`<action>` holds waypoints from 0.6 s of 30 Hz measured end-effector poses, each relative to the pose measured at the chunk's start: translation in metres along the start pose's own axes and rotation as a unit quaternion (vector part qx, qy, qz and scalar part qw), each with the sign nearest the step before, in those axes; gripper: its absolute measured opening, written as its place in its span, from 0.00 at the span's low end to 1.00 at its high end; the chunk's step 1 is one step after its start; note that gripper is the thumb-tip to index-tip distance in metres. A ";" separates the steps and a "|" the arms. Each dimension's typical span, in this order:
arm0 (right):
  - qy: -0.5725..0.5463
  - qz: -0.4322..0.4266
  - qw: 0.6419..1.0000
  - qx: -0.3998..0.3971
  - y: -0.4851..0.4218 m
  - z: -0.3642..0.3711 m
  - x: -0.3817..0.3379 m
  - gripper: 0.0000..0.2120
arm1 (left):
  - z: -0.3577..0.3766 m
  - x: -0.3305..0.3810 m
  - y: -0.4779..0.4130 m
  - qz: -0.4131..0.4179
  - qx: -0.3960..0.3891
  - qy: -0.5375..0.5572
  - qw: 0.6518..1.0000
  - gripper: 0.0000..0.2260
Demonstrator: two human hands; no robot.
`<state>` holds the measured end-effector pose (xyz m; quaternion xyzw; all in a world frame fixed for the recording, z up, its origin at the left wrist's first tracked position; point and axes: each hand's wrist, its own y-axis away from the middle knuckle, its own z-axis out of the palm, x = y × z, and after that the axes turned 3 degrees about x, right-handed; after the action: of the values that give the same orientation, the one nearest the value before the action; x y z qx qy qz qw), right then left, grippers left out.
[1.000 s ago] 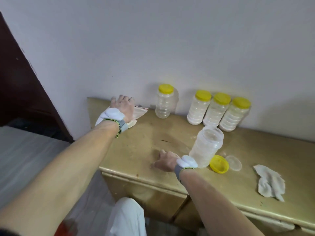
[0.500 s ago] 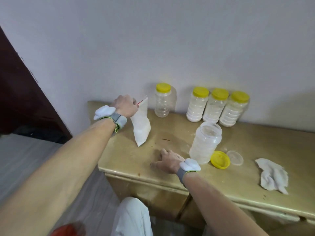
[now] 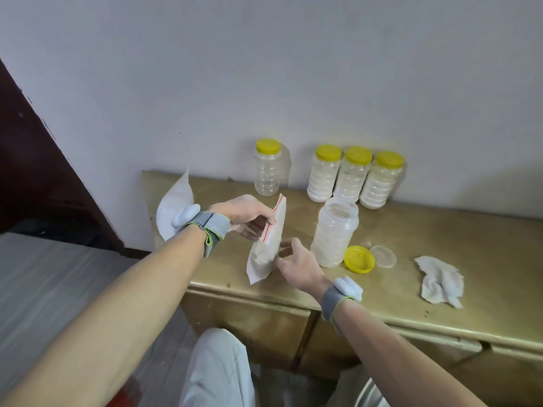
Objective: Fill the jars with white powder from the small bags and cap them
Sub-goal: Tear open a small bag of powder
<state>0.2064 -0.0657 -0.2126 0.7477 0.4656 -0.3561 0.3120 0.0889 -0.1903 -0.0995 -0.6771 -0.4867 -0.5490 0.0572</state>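
While pinched at the red zip strip between fingers and thumb of left hand (image 3: 245, 215): small bag (image 3: 266, 251), white powder, aloft over desk (image 3: 455, 248), just left of open jar (image 3: 335, 230).
Right hand (image 3: 298, 261) fingertips curled at the side edge, pinch or mere touch not discernible. Probably light, soft, slippery film; best held at the stiffer seal strip. Clear plastic, powder slumped low.

Your only view is head-worn: it looks forward and down, close over the bench (image 3: 446, 248), facing the wall (image 3: 264, 69) behind.
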 end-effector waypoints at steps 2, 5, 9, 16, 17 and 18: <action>-0.041 -0.011 0.999 0.021 0.002 -0.007 -0.002 0.09 | 0.003 -0.003 0.000 -0.003 -0.017 0.015 1.000 0.04; -0.127 0.006 0.990 0.053 0.006 -0.022 -0.013 0.02 | 0.009 -0.010 0.000 -0.005 -0.045 0.030 0.999 0.04; -0.207 0.003 0.977 0.052 0.014 -0.041 -0.024 0.02 | 0.019 -0.019 -0.001 0.013 -0.050 0.048 0.997 0.08; -0.255 0.027 0.966 0.019 0.026 -0.061 -0.018 0.03 | 0.037 -0.025 -0.001 0.034 -0.041 0.107 0.993 0.08; -0.264 0.032 0.964 0.009 0.028 -0.062 -0.019 0.02 | 0.038 -0.025 -0.001 0.036 -0.040 0.112 0.992 0.09; -0.274 0.037 0.961 -0.003 0.029 -0.063 -0.019 0.02 | 0.039 -0.026 -0.001 0.039 -0.039 0.116 0.992 0.09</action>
<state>0.2427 -0.0351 -0.1587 0.6374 0.3352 -0.5338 0.4431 0.1175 -0.1816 -0.1362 -0.6288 -0.4284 -0.6397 0.1087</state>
